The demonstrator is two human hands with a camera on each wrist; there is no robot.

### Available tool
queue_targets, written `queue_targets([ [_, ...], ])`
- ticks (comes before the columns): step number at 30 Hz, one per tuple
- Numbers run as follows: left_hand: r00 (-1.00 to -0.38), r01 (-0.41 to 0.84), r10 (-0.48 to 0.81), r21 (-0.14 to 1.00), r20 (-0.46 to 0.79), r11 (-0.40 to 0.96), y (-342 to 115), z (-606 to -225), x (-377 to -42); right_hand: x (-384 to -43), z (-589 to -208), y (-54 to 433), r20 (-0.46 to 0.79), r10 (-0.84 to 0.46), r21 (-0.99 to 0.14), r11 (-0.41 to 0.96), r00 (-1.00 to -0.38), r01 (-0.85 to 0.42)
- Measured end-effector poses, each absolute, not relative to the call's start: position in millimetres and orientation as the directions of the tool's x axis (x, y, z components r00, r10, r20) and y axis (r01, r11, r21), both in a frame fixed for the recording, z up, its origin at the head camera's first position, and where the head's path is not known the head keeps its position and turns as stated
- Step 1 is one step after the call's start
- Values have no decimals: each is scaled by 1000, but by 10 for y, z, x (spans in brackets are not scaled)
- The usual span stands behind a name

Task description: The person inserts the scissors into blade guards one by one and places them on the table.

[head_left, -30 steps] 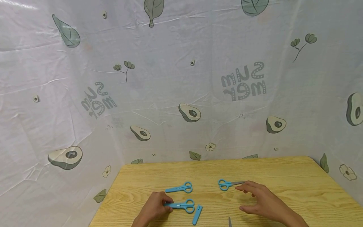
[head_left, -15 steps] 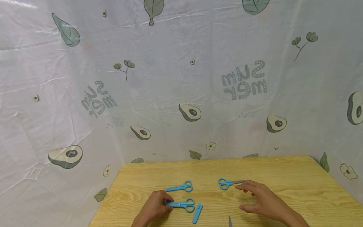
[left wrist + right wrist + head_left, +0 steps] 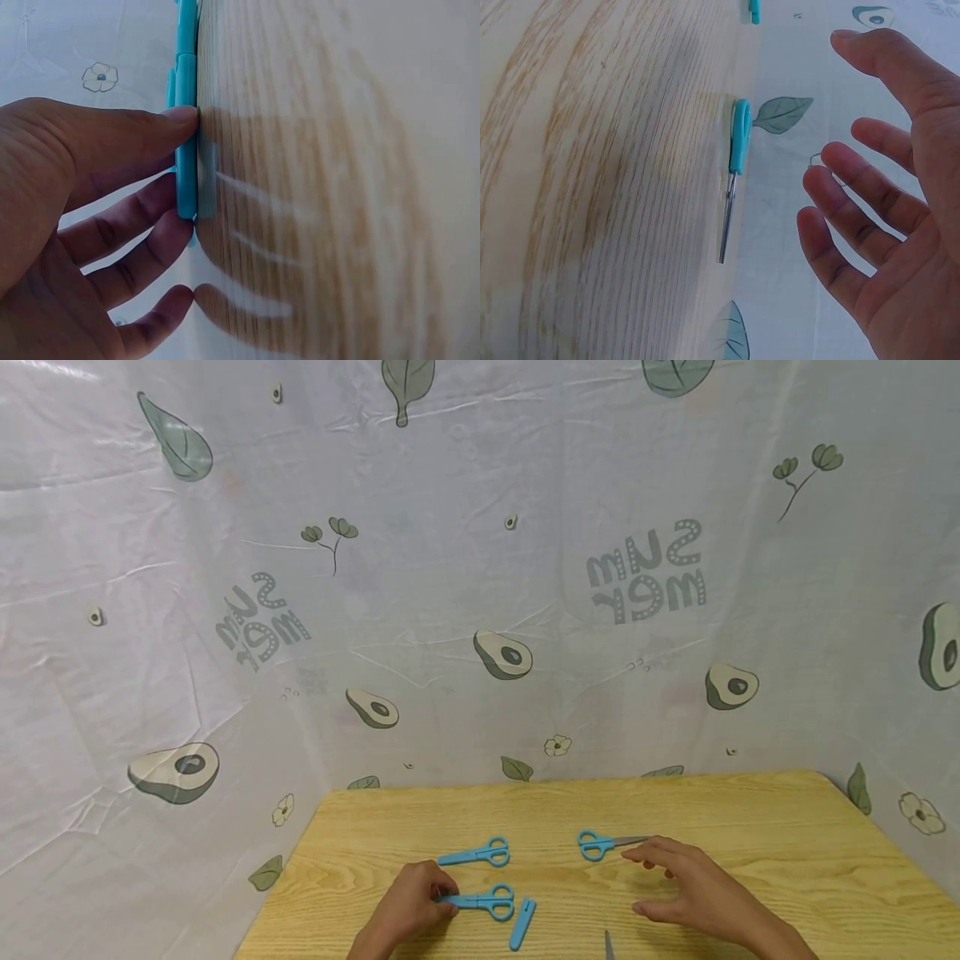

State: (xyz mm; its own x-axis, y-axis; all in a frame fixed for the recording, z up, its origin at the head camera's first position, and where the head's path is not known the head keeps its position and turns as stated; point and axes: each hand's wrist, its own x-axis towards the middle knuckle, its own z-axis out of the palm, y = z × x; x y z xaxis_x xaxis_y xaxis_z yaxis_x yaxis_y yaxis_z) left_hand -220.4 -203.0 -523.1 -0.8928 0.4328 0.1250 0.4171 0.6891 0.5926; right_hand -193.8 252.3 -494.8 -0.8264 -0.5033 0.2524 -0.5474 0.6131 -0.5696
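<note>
Blue-handled scissors (image 3: 495,902) with a blue sheath over the blades lie flat on the table. My left hand (image 3: 411,900) pinches the sheath end between thumb and fingers; in the left wrist view the thumb presses one edge of the blue sheath (image 3: 187,150). My right hand (image 3: 693,893) hovers above the table with spread, relaxed fingers and holds nothing. Just beyond its fingertips lie unsheathed scissors (image 3: 596,845), their metal blades pointing right; the right wrist view shows these scissors (image 3: 739,142) apart from the hand.
Another sheathed pair of scissors (image 3: 480,856) lies behind the held one. A loose blue sheath (image 3: 522,924) rests to its right. At the bottom edge a metal blade tip (image 3: 608,946) pokes into view. A printed curtain (image 3: 450,568) stands behind the wooden table (image 3: 750,827).
</note>
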Motion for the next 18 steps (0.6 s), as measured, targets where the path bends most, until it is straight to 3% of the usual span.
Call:
queue_targets([
  [18,-892,418,435,585,121,695,-2031,-5240,-2212,-1943,-4958,2535,255,-508,-584,597,-823,-550],
])
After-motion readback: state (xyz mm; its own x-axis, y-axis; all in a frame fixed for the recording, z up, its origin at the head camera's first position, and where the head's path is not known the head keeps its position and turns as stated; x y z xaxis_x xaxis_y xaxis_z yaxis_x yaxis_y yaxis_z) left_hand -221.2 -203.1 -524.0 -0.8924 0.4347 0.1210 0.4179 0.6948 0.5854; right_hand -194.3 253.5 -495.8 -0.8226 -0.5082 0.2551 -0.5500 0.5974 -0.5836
